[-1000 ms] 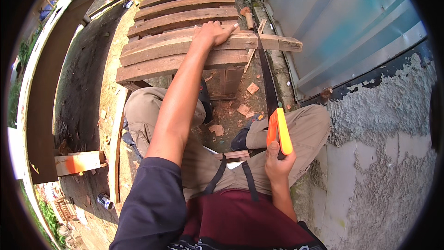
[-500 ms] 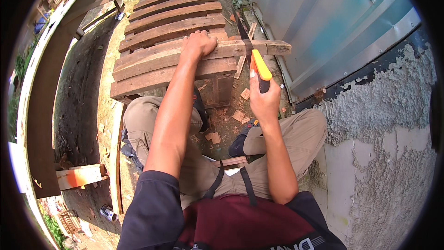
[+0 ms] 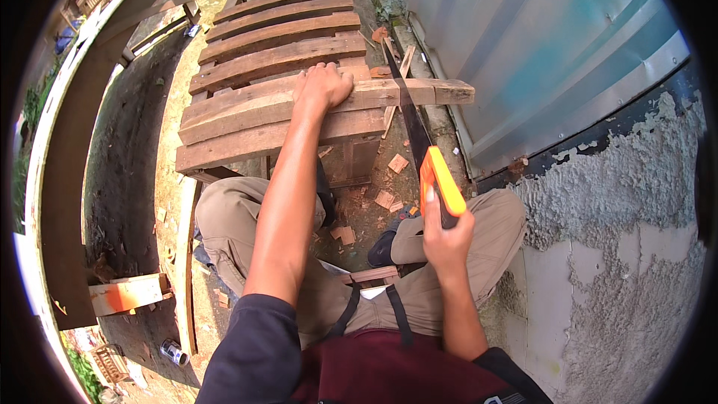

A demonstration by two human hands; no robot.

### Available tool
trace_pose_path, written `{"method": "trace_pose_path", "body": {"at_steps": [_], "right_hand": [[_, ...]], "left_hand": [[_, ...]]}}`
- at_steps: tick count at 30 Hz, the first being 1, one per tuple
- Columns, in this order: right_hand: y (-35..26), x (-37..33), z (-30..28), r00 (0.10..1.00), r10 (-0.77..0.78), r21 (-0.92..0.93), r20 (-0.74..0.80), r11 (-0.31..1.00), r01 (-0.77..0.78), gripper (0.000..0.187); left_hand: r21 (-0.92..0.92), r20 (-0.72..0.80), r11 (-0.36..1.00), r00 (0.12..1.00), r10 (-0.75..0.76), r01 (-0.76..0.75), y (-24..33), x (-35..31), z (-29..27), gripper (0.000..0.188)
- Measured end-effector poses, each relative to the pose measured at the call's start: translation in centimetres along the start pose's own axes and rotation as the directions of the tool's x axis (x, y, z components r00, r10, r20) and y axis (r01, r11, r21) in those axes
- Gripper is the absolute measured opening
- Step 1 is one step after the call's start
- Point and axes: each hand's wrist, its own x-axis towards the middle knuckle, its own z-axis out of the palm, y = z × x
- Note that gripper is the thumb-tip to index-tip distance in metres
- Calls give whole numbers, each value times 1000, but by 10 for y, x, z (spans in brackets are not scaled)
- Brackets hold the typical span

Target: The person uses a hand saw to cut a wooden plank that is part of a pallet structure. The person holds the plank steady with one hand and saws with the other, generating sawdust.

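A hand saw [image 3: 413, 121] with a dark blade and a yellow, orange and black handle is in my right hand [image 3: 447, 241], whose fingers wrap round the grip. Its blade crosses a long wooden beam [image 3: 375, 94] close to the right end and slants away from me. That beam lies across a slatted wooden bench [image 3: 280, 51], its end sticking out past the bench's right side. My left hand [image 3: 324, 87] grips the top of the beam, left of the blade, with the fingers bent over the far edge. How deep the blade sits in the wood I cannot tell.
A corrugated metal sheet [image 3: 546, 52] stands just right of the beam's end, above a rough grey wall [image 3: 613, 172]. Wood offcuts [image 3: 384, 199] litter the ground between my feet. Leftward are a long wooden frame [image 3: 63, 179] and a can [image 3: 174, 352].
My right hand has pulled the saw back toward me and slightly right, so more blade shows on the near side of the beam. The left hand stays on the beam.
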Motion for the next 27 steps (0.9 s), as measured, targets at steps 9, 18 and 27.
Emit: {"method": "trace_pose_path", "body": {"at_steps": [9, 18, 27], "right_hand": [[2, 48, 38, 989, -147, 21, 8, 989, 147, 26], [-2, -74, -31, 999, -36, 43, -33, 998, 38, 17], [19, 95, 60, 981, -190, 1, -26, 982, 191, 26]], "left_hand": [[-49, 26, 999, 1000, -14, 15, 1, 5, -15, 64], [-56, 43, 998, 999, -26, 29, 4, -3, -12, 64], [-76, 91, 997, 996, -21, 28, 11, -1, -18, 65]]}}
